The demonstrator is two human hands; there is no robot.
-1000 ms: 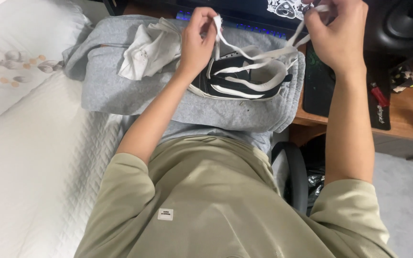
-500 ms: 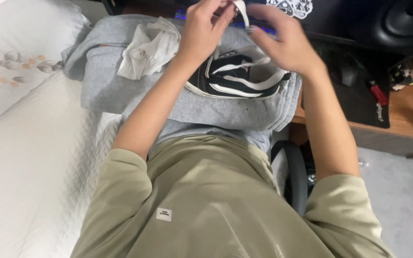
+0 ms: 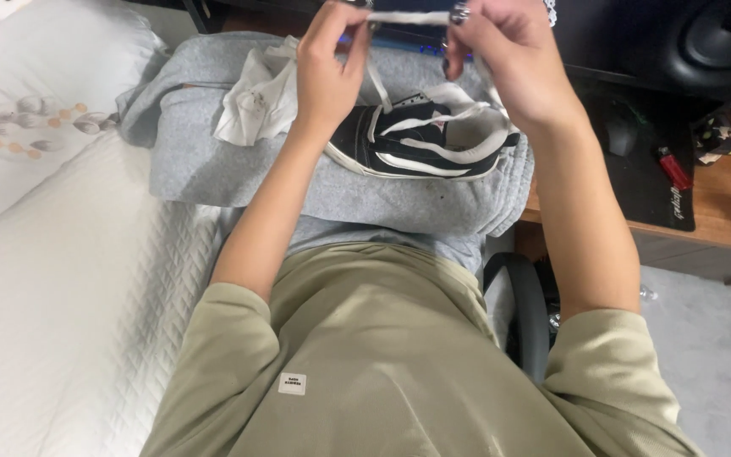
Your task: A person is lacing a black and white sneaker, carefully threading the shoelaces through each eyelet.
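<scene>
A black-and-white sneaker (image 3: 416, 144) lies on its side on my lap, on grey sweatpants (image 3: 239, 161). Its white shoelace (image 3: 408, 17) runs up from the shoe to both hands. My left hand (image 3: 327, 68) pinches one stretch of the lace near the top edge of the view. My right hand (image 3: 501, 63) pinches the other end, a ring on one finger. The two hands are close together, above the shoe, with a short length of lace stretched flat between them.
A crumpled white cloth (image 3: 255, 97) rests on the sweatpants left of the shoe. A white quilted bed (image 3: 61, 279) lies at the left. At the right is a wooden desk (image 3: 721, 211) with a black mat (image 3: 649, 169), red lighter (image 3: 674, 167) and black speaker (image 3: 712, 38).
My right hand has swung left from far out at the right to meet my left hand. The long loops of lace are now gathered into a short taut span between them.
</scene>
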